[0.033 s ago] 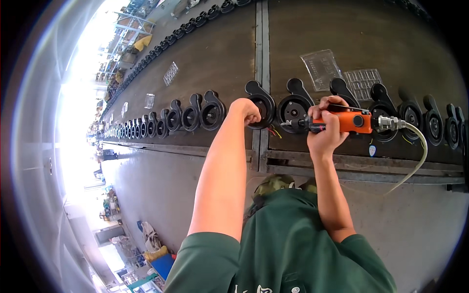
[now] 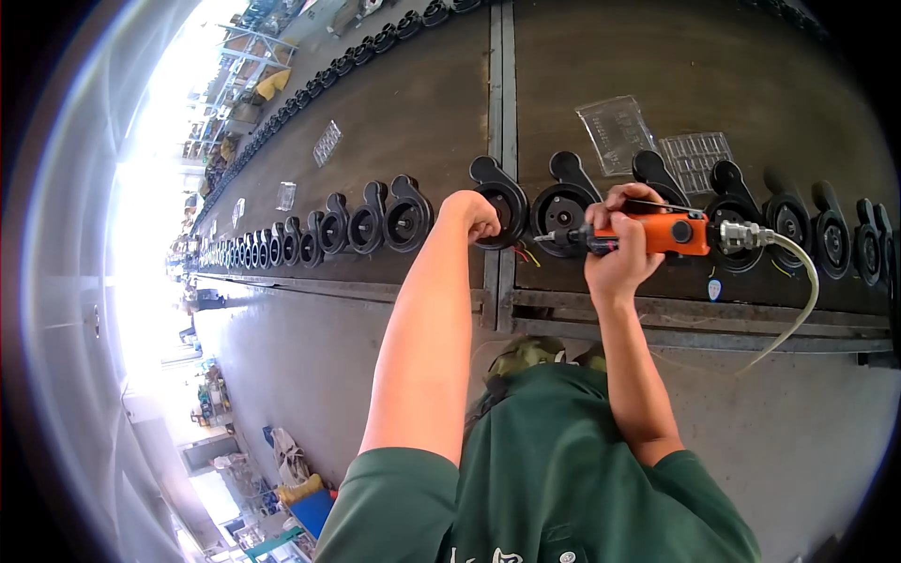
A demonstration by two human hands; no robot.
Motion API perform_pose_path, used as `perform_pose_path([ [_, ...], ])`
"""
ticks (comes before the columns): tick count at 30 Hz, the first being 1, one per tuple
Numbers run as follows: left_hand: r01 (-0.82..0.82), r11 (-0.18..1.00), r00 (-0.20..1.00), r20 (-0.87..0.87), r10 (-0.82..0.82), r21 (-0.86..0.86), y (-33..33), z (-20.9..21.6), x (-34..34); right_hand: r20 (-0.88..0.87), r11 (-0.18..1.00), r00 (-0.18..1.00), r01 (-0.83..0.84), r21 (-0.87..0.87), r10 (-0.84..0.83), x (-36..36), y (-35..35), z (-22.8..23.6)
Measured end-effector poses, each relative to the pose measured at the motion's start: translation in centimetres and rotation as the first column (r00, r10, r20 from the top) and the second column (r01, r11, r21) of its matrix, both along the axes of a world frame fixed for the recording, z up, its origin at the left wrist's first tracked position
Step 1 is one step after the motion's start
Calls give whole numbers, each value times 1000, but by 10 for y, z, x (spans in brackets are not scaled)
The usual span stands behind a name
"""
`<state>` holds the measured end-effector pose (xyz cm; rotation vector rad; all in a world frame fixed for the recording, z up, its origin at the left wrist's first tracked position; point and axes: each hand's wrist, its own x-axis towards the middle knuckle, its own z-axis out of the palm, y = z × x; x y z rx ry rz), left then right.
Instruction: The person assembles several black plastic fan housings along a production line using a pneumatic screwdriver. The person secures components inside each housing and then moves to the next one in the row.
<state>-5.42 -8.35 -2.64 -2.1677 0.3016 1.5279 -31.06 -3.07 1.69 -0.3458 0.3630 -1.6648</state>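
Observation:
My left hand [image 2: 481, 218] reaches to a black round housing [image 2: 512, 199] with a paddle-shaped arm. Its fingers are curled together at the housing's inside, and what they may pinch is hidden. In my right hand [image 2: 618, 265] is an orange air screwdriver [image 2: 674, 235], lying sideways with its bit pointing left. The bit is in front of the lower part of a neighbouring black housing [image 2: 561, 208]; whether it touches cannot be told. A pale air hose [image 2: 805, 272] runs from the tool's metal coupling and curves down over the bench edge.
A long row of similar black housings [image 2: 409, 216] lines the near side of the dark bench [image 2: 413, 113]. Clear plastic trays [image 2: 615, 133] lie behind them. Red and yellow wires [image 2: 528, 253] stick out below the left-hand housing. A metal seam [image 2: 503, 75] crosses the bench.
My right hand and the screwdriver have shifted slightly left. My left hand stays at the same housing.

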Motion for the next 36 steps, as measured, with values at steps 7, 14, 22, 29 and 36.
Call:
perform_pose_path([
  [7, -23, 1000, 997, -79, 25, 18, 2, -1, 12, -185, 987, 973, -149, -51, 137, 60, -2, 5],
  [14, -36, 895, 988, -148, -33, -444, 30, 46, 16, -525, 976, 844, -190, -109, 106, 113, -29, -11],
  [22, 19, 729, 924, -266, -274, -684, 85, 47, 29, -768, 940, 583, -336, 67, 263, 145, -33, -24],
  [29, 341, 364, 794, 59, -605, -867, 92, 29, 47, -495, 921, 779, -285, 265, 384, 141, -34, -30],
  [36, 306, 463, 714, -121, -690, -832, 75, 29, 70, -620, 898, 662, -207, 388, 421, 133, -52, -21],
])
